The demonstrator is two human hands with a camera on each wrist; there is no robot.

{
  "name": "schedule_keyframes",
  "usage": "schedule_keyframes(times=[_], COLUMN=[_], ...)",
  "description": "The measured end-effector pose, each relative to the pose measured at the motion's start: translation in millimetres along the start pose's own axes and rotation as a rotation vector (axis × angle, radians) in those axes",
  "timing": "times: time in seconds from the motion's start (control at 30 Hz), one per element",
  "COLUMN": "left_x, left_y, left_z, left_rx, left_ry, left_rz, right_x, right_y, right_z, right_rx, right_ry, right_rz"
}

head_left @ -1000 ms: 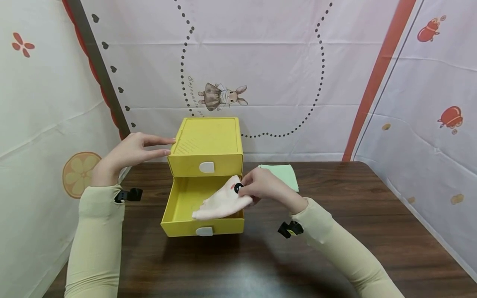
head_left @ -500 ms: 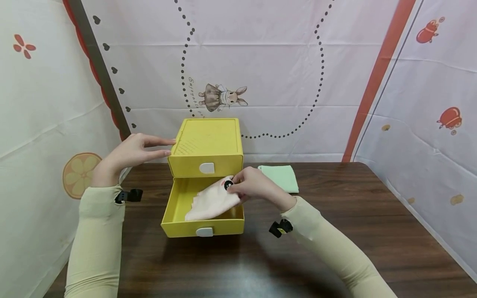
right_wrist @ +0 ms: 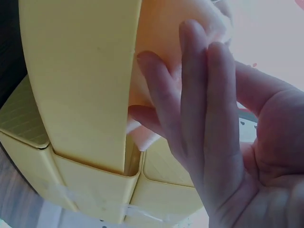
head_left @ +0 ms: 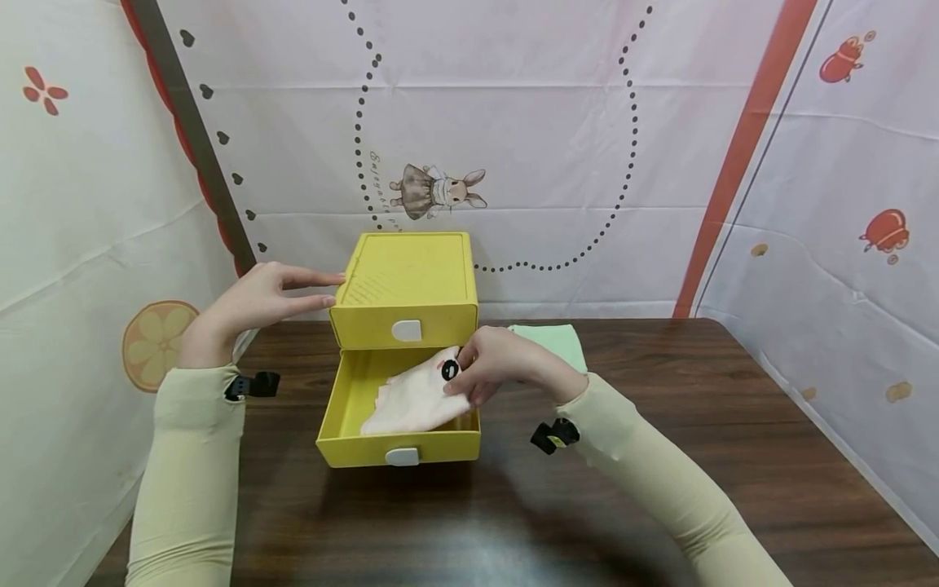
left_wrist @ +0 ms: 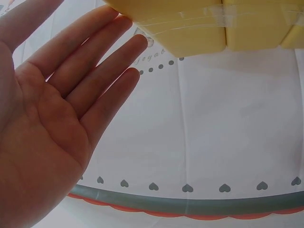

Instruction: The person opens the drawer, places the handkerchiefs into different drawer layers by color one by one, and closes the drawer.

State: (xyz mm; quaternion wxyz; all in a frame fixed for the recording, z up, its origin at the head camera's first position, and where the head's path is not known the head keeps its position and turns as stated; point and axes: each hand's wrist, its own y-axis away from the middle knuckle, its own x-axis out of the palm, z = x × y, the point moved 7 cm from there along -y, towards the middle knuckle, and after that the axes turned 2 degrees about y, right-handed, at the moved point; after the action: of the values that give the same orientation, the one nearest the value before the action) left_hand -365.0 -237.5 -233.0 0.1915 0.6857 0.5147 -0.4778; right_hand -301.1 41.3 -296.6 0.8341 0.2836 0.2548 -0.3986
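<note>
A white towel with a round black patch near its upper right corner lies slanted in the pulled-out lower drawer of a yellow two-tier drawer box. The right hand is at the towel's right edge, its thumb over the top and its fingers at the far side. In the right wrist view, the long fingers overlap the towel beside the yellow drawer wall. The left hand has its extended fingertips and thumb at the box's upper left edge, its palm showing in the left wrist view.
A folded mint-green cloth lies to the right of the box, partly behind the right hand. The dark wooden table stretches out to both sides. Patterned white curtains stand behind and at either side.
The right hand has moved left and carried the towel farther into the drawer. In the last half second its thumb has slid down, off the black patch. The left hand has stayed put.
</note>
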Motion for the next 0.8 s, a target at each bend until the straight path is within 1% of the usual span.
schedule_keyframes(times=[0.2, 0.33, 0.43, 0.63, 0.8], left_x=[0.7, 0.4, -0.1, -0.6, 0.4], left_y=[0.2, 0.3, 0.3, 0.1, 0.1], left_z=[-0.1, 0.2, 0.4, 0.6, 0.7], left_rx=[-0.009, -0.009, -0.004, -0.003, -0.008], left_ry=[0.005, 0.003, -0.001, -0.001, 0.006], left_rz=[0.005, 0.002, -0.001, -0.001, 0.005], right_x=[3.2, 3.7, 4.0, 7.2, 8.6], right_y=[-0.3, 0.2, 0.2, -5.0, -8.9], right_z=[-0.5, 0.7, 2.7, 6.0, 7.8], right_rx=[-0.016, -0.031, -0.038, -0.054, -0.043], right_ry=[-0.038, -0.069, -0.081, -0.069, -0.082], right_rz=[0.059, 0.076, 0.075, 0.063, 0.045])
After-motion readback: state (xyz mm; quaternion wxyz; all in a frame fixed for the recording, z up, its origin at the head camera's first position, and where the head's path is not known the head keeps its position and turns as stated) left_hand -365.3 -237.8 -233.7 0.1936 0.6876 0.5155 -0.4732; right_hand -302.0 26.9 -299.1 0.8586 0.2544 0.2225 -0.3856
